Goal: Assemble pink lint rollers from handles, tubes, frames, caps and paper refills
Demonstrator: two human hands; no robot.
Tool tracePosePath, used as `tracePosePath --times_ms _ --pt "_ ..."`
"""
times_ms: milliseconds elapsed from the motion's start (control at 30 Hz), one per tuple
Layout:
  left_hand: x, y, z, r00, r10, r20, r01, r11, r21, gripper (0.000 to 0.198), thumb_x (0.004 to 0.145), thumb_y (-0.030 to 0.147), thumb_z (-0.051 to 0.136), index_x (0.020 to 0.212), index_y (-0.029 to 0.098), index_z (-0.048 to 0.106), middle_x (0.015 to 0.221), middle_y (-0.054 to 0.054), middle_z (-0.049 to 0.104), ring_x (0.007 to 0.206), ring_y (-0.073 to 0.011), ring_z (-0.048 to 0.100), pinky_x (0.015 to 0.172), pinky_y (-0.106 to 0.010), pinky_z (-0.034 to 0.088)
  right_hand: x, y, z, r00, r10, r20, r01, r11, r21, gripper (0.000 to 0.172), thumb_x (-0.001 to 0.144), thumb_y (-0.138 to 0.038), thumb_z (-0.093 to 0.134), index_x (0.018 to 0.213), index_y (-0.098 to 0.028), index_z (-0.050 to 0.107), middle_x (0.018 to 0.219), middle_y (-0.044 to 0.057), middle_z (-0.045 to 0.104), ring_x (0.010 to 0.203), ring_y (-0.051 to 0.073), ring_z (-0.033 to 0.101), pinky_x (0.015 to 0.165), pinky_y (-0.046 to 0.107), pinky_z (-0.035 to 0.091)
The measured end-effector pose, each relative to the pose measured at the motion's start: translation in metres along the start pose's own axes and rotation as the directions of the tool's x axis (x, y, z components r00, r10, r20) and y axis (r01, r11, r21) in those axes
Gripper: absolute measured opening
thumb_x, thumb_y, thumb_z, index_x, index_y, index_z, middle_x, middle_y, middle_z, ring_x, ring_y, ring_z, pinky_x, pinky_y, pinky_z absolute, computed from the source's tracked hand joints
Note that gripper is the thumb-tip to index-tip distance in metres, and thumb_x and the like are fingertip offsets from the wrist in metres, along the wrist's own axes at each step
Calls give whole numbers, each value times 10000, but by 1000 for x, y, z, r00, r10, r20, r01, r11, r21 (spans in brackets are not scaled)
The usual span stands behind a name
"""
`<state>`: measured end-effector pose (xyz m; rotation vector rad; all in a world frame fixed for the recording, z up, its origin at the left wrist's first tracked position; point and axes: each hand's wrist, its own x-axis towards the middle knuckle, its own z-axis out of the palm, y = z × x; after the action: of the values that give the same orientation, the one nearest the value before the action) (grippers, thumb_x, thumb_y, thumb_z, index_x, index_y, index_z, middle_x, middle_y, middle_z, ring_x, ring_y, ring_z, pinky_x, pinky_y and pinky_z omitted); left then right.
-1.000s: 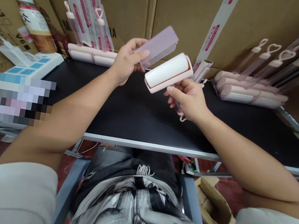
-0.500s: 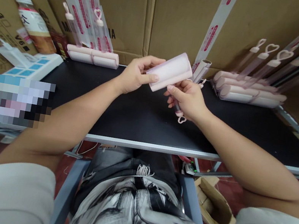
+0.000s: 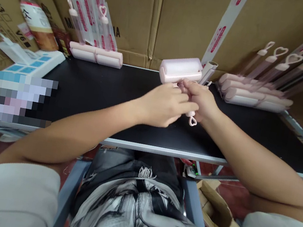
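Observation:
A pink lint roller (image 3: 180, 69) with its translucent cover on is held above the black table (image 3: 99, 92), head pointing away from me. My right hand (image 3: 203, 101) is closed around its handle, whose heart-shaped end (image 3: 192, 120) sticks out below. My left hand (image 3: 164, 106) is closed over the same handle, beside and touching the right hand. A white tube (image 3: 207, 70) leans just right of the roller head.
Finished pink rollers lie at the back left (image 3: 95, 54) and in a stack at the back right (image 3: 255, 96), handles leaning on cardboard boxes (image 3: 186, 14). A white and blue device (image 3: 36, 62) and a bottle (image 3: 35, 20) are at the left. An open carton (image 3: 217, 207) sits on the floor.
My left hand pushed the translucent cover over the roller head, then let go and moved down onto the handle. The roller turned so its head lies level and farther back.

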<state>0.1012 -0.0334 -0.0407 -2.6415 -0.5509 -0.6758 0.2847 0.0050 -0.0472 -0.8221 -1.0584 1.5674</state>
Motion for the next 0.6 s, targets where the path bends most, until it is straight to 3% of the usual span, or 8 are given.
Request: tracePosePath --times_ms 67,133,233,333,400,467,533,600 --pt "4 11 9 998 29 64 -33 998 60 322 1054 115 592 1300 172 792 1047 -110 827 1070 -292 764 1035 -483 539 -2 0 3 998 59 -6 -58 997 42 336 886 -365 983 808 -206 697 675 -30 686 606 123 684 559 221 593" --pt "6 12 16 999 17 52 -24 992 124 324 1108 131 510 1206 182 815 981 -104 809 990 -289 763 940 -468 542 -5 0 5 996 93 -4 -92 995 43 352 900 -396 967 818 -222 672 697 -33 692 614 130 682 564 234 588" --pt "6 7 14 998 21 -66 -8 982 190 477 1191 201 353 1194 199 830 1008 -113 792 989 -291 757 860 -452 536 -9 1 5 992 104 69 -105 994 7 357 972 -465 893 841 -231 657 711 -37 705 597 127 674 543 240 554" --pt "4 -4 -4 978 -92 -187 116 986 121 506 1240 318 296 1363 215 775 1124 -107 778 1083 -268 747 919 -417 564 -13 -1 5 972 113 207 -102 993 -66 409 1041 -615 782 919 -235 696 791 -6 795 695 172 778 699 306 665" --pt "0 -22 -18 923 -287 -257 291 956 -24 528 1241 534 319 1393 231 724 1195 -107 753 1106 -257 736 954 -403 581 -16 -2 5 959 129 253 -99 987 -129 491 1010 -719 782 989 -231 726 871 39 854 780 217 841 803 374 714" --pt "-8 -52 -29 837 -408 -364 395 912 -112 594 1187 728 324 1260 284 711 1175 -101 729 1060 -268 721 958 -439 578 -17 -3 5 960 128 248 -83 979 -186 574 942 -786 829 1054 -230 741 908 68 878 815 248 869 837 410 731" --pt "-21 -90 -36 730 -449 -515 455 882 -125 619 1114 851 403 1162 297 678 1046 -89 689 953 -266 668 916 -480 564 -18 -2 5 967 111 229 -60 973 -222 610 909 -802 854 1100 -234 742 910 73 884 809 256 878 829 418 737" --pt "-37 -126 -43 673 -402 -621 446 890 -93 695 1074 921 353 1125 288 635 953 -50 622 903 -233 597 845 -478 539 -18 0 5 968 107 227 -52 971 -235 606 905 -782 872 1120 -230 744 901 74 886 787 250 875 803 403 736"
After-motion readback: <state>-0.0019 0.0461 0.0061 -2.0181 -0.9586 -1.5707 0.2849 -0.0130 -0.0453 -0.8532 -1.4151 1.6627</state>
